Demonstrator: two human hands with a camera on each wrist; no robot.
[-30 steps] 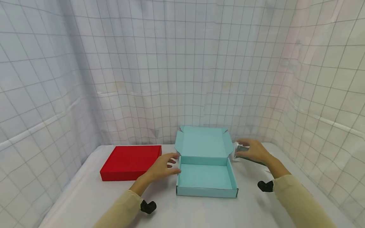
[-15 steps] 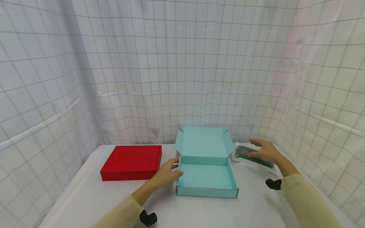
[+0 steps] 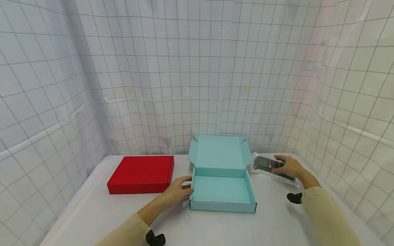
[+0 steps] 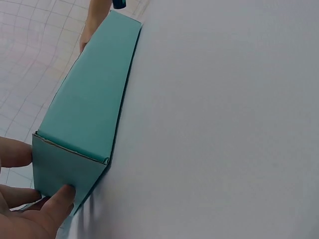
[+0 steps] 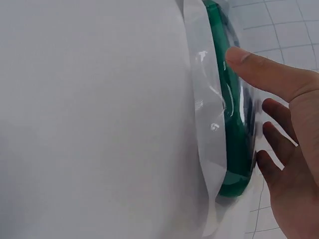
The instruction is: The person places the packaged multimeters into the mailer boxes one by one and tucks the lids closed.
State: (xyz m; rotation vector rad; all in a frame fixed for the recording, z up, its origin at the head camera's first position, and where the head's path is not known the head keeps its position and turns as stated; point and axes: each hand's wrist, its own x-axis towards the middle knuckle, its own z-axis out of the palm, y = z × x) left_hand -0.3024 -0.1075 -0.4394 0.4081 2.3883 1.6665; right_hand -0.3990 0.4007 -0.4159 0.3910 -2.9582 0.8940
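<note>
The transparent packet [image 5: 212,119] lies on the white tabletop [image 3: 221,227], to the right of the teal box [image 3: 223,207] and apart from it. It runs at a slant, one end near the raised lid [image 3: 220,152]. Inside is a slim green-sided item [image 5: 235,134] with a darker top face (small details show there, too faint to make out).

The right hand [image 3: 290,166] spans the packet without closing round it: the thumb touches the green edge, and the other fingers lie loosely bent along the opposite side. How firmly those fingertips press, if at all, is hard to judge from this angle.

I would expect the packet to be light, its film thin and slick, with a stiffer core that keeps its shape. A pinch on the loose film margin alone would probably slide or let the item swing; the long edges of the green body, near its middle, look the surest hold. A modest squeeze should do, in case the item is fragile.

The left hand [image 3: 176,191] rests against the teal box's left wall, fingers relaxed rather than clenched. That wall looks like light, folded card, likely to dent or skid if pushed hard. The red box [image 3: 141,171] lies shut farther left, beyond that hand.
</note>
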